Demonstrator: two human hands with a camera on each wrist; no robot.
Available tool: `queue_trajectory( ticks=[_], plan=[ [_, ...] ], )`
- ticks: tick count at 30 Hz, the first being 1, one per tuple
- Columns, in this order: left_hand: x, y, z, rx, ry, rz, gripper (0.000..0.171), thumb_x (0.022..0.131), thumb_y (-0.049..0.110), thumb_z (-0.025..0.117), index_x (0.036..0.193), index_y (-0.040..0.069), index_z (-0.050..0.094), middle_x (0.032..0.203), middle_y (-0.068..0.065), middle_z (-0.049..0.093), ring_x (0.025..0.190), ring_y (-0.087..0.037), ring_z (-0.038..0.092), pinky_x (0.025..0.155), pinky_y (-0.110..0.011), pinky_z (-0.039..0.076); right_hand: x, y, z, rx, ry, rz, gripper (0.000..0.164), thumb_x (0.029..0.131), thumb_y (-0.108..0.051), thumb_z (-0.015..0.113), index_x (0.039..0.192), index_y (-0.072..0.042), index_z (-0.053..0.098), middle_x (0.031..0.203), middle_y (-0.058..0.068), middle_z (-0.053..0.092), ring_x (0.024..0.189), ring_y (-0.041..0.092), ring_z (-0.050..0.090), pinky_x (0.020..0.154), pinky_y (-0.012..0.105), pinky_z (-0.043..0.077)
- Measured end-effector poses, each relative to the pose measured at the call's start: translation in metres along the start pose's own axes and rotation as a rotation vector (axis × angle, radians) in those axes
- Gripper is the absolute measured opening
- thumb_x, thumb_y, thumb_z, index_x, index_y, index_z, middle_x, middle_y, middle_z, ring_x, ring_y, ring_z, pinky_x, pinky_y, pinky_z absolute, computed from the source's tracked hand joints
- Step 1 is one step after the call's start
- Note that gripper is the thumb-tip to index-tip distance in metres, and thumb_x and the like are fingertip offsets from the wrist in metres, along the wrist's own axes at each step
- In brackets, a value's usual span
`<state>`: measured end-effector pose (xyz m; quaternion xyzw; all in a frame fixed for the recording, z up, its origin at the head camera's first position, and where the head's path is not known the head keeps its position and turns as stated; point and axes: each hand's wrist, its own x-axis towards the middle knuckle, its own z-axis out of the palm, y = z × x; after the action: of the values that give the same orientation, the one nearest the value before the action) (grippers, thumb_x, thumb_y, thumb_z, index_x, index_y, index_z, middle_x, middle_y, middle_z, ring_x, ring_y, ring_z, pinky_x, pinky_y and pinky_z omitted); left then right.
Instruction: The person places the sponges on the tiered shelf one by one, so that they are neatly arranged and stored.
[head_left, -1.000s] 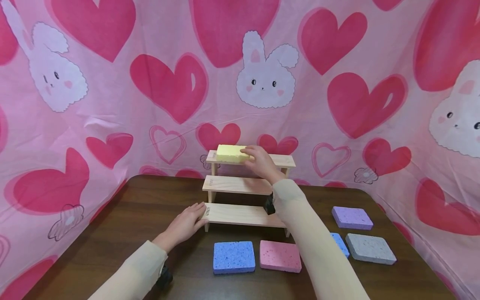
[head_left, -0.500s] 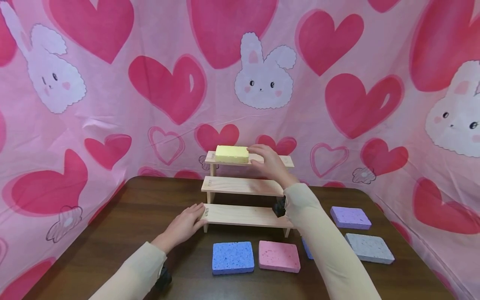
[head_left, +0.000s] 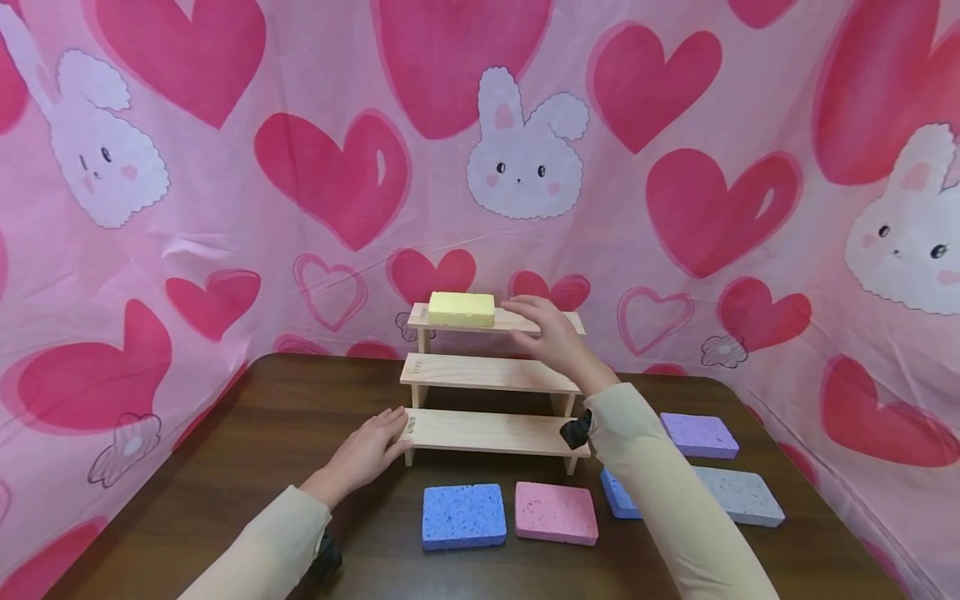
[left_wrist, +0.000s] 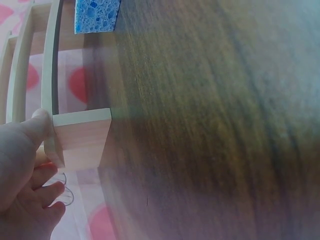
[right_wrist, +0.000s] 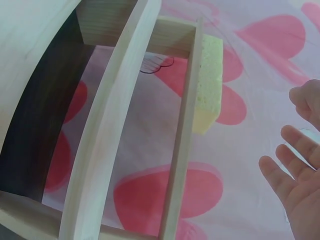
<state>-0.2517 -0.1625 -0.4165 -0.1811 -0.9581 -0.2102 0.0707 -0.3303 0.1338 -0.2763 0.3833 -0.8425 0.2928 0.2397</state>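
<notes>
A three-tier wooden shelf stand [head_left: 480, 432] stands on the dark table. My left hand [head_left: 367, 454] is at the left end of its lowest board. In the left wrist view the thumb and index finger of the left hand [left_wrist: 25, 160] grip that board's end. On the top board, towards its left, lies a yellow sponge [head_left: 461, 310]. My right hand [head_left: 553, 340] hovers to the right of this sponge with fingers spread and holding nothing. The right wrist view shows a gap between the yellow sponge [right_wrist: 210, 80] and the right hand [right_wrist: 300, 175].
In front of the stand lie a blue sponge [head_left: 464, 517] and a pink sponge [head_left: 556, 512]. Farther right are another blue sponge [head_left: 619, 497], partly hidden by my right sleeve, a grey sponge [head_left: 742, 496] and a purple sponge [head_left: 699, 435]. A patterned pink cloth [head_left: 450, 233] hangs behind.
My right hand has let go of the yellow sponge and drawn back to the right. The sponge stays on the top board. My left hand keeps its place at the stand.
</notes>
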Motion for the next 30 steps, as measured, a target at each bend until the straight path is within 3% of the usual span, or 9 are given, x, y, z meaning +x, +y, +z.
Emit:
queue_trajectory(
  ticks=[12,19,22,27,30],
  plan=[
    [0.000,-0.001,0.001,-0.013,0.000,-0.006,0.056,0.087,0.028,0.064,0.133,0.000,0.048,0.138,-0.016,0.042,0.128,-0.035,0.034,0.099,-0.051,0.032,-0.021,-0.002,-0.015,-0.023,0.069,-0.116,0.038,0.083,-0.011,0.068,0.120,-0.005,0.061,0.119,0.015,0.055,0.113,0.030,0.046,0.090,0.049,0.042],
    [0.000,-0.001,0.001,-0.002,0.003,-0.003,0.056,0.087,0.028,0.064,0.132,0.000,0.048,0.138,-0.016,0.042,0.128,-0.035,0.035,0.099,-0.050,0.033,-0.039,-0.003,-0.023,-0.039,0.030,-0.095,0.048,0.074,-0.001,0.074,0.120,-0.002,0.059,0.121,0.018,0.054,0.111,0.032,0.047,0.088,0.051,0.043],
    [0.000,-0.001,0.000,-0.006,0.002,-0.002,0.057,0.087,0.028,0.064,0.132,-0.001,0.048,0.138,-0.017,0.042,0.128,-0.035,0.034,0.099,-0.050,0.033,-0.045,-0.003,-0.028,-0.031,0.033,-0.105,0.048,0.074,0.001,0.074,0.120,-0.001,0.059,0.121,0.018,0.053,0.112,0.030,0.047,0.088,0.047,0.044],
    [0.000,-0.001,0.000,-0.007,0.001,0.000,0.057,0.087,0.028,0.064,0.132,-0.001,0.047,0.138,-0.017,0.042,0.128,-0.035,0.034,0.099,-0.051,0.033,-0.057,0.002,-0.035,-0.039,0.034,-0.095,0.048,0.075,-0.001,0.074,0.120,-0.001,0.059,0.120,0.014,0.054,0.113,0.028,0.047,0.074,0.039,0.052],
    [0.000,-0.001,0.000,-0.011,-0.001,-0.001,0.057,0.087,0.029,0.064,0.133,0.000,0.047,0.138,-0.017,0.042,0.128,-0.035,0.034,0.099,-0.050,0.032,-0.065,0.005,-0.039,-0.049,0.031,-0.071,0.048,0.075,-0.002,0.074,0.121,-0.001,0.058,0.122,0.015,0.053,0.116,0.031,0.045,0.079,0.043,0.051]
  ],
)
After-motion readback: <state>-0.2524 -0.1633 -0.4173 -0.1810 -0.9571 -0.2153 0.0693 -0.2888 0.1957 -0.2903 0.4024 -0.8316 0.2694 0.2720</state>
